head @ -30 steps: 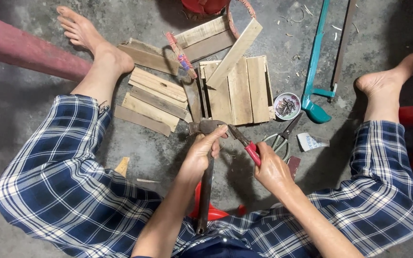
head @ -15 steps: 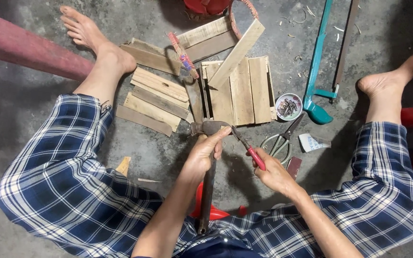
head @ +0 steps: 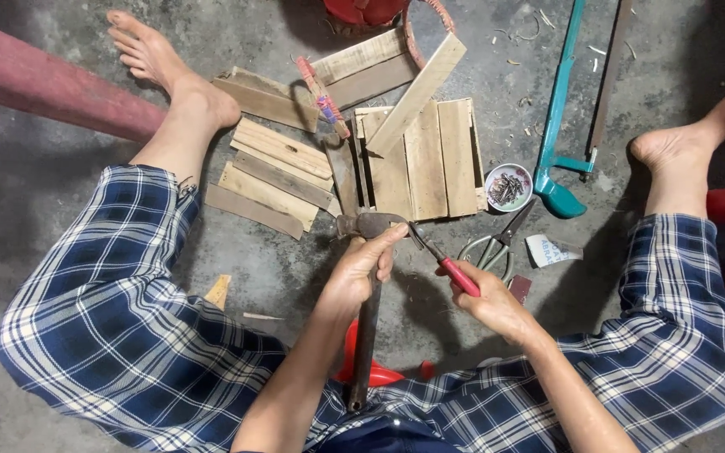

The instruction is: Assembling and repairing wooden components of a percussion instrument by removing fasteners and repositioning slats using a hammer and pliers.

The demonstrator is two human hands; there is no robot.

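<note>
My left hand [head: 360, 268] grips a hammer [head: 367, 315] just below its metal head, with the long handle running back toward my body. My right hand [head: 492, 304] holds red-handled pliers [head: 445, 263], whose jaws point up-left at the hammer head. Both hands meet over the concrete floor between my legs, just in front of a small panel of nailed wooden slats [head: 430, 159].
Loose wooden slats [head: 272, 172] lie to the left of the panel, one plank [head: 417, 92] resting across it. A small bowl of nails [head: 508, 186], scissors [head: 497, 243], a teal-framed hacksaw [head: 560, 126] and a red post [head: 52, 88] surround the spot. My bare feet rest either side.
My right hand has drawn the pliers slightly down and right, away from the hammer head. My left hand keeps its grip on the hammer.
</note>
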